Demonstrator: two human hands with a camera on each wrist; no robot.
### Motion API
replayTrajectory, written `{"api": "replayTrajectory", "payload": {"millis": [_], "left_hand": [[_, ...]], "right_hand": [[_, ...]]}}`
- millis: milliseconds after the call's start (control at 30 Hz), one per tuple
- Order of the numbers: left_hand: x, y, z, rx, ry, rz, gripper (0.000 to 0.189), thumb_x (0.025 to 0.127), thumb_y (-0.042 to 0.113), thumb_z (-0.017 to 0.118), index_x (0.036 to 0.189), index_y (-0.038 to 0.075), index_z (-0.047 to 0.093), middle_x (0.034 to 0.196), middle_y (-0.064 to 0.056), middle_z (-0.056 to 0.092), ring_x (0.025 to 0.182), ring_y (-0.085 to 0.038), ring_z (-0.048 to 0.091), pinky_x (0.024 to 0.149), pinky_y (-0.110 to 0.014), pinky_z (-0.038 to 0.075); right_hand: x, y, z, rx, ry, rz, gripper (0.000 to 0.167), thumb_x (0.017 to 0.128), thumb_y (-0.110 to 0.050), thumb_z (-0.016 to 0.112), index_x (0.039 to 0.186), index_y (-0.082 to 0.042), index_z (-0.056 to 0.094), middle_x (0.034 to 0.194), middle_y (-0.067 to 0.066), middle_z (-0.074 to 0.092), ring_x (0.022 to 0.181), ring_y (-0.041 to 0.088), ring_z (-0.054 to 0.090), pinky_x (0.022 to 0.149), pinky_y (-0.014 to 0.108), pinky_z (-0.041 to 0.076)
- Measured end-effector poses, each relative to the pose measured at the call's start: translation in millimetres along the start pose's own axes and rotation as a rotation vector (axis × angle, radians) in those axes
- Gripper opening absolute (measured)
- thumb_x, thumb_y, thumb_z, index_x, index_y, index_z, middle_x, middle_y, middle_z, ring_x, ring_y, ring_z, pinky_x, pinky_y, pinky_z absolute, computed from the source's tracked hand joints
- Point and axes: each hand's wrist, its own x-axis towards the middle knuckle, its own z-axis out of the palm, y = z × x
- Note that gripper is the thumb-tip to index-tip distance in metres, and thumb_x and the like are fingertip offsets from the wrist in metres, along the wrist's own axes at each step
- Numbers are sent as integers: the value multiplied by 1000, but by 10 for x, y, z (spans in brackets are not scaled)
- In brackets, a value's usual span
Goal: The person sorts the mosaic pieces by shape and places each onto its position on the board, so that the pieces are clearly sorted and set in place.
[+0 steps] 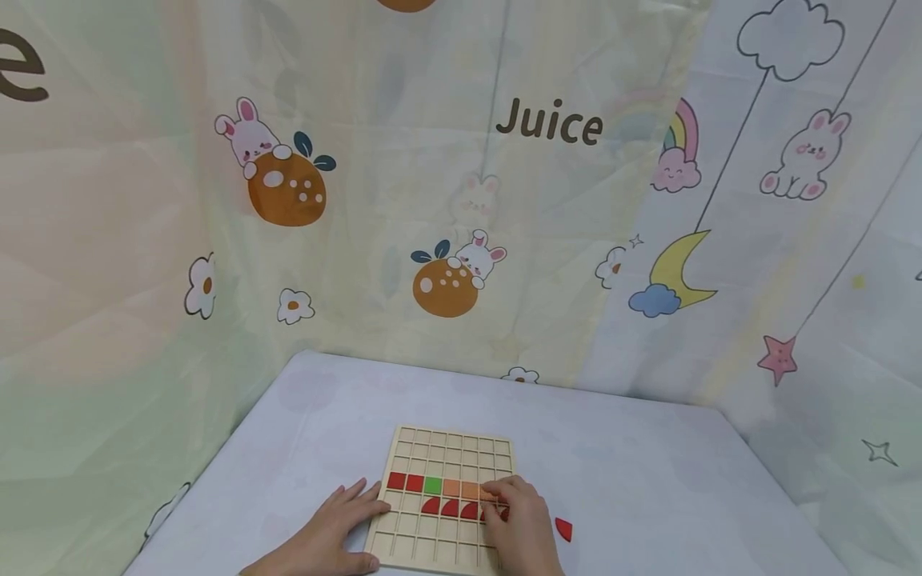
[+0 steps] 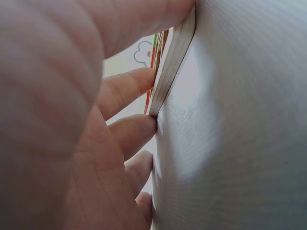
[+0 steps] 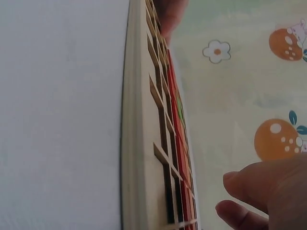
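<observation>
A pale wooden grid board (image 1: 450,552) lies on the table. One row holds two red square tiles (image 1: 396,481), a green square tile (image 1: 432,486) and orange square tiles (image 1: 450,488). Below them sits a row of red quarter-circle tiles (image 1: 450,509), partly covered by my right hand. My left hand (image 1: 327,532) rests at the board's left edge, fingers spread, fingertips touching its side. Over the right end of the tile rows is my right hand (image 1: 524,524). In the right wrist view its thumb and a finger (image 3: 235,214) stand apart, with nothing visible between them.
A loose red quarter-circle tile (image 1: 564,529) lies on the white-covered table (image 1: 634,472), right of the board. Printed fabric curtains (image 1: 403,160) hang behind and at the sides of the table.
</observation>
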Motion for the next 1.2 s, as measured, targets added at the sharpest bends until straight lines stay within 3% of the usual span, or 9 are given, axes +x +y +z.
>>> {"api": "replayTrajectory", "payload": {"millis": [167,400,667,833,967,1200], "left_hand": [[4,14,6,12,2,-12,70,73,49,79,133,18,58,152,-20,38,143,-49,18,109,-71,7],[17,15,11,8,0,-6,72,72,51,78,133,17,58,152,-21,37,143,-50,17,109,-71,7],[24,15,13,12,-1,-15,72,72,51,79,132,18,58,152,-21,37,144,-49,17,109,-71,6],[28,18,17,20,-3,-34,72,71,52,79,132,20,58,153,-19,38,144,-47,18,110,-70,6],[25,13,13,27,2,-12,72,72,52,78,133,18,58,152,-20,38,144,-48,18,110,-70,7],[16,-24,21,13,3,-13,72,73,51,78,133,18,58,152,-21,38,144,-49,18,109,-70,6]], "right_hand": [[26,146,-124,-5,56,56,14,84,-14,75,97,-18,76,95,-9,65,95,21,62,82,44,52],[77,317,-246,-76,121,172,15,81,-11,75,96,-14,76,95,-2,67,100,28,64,87,51,50],[79,428,-380,-170,118,183,18,79,-12,76,97,-10,76,98,5,70,97,32,64,83,53,47],[97,507,-447,-191,95,284,19,81,-12,73,99,-7,75,96,9,69,94,34,64,82,53,49],[96,592,-544,-177,66,371,21,84,-13,69,102,-4,73,95,13,68,90,36,64,78,53,49],[69,784,-676,-141,27,449,24,88,-11,61,107,0,71,98,17,69,95,39,63,80,55,49]]}}
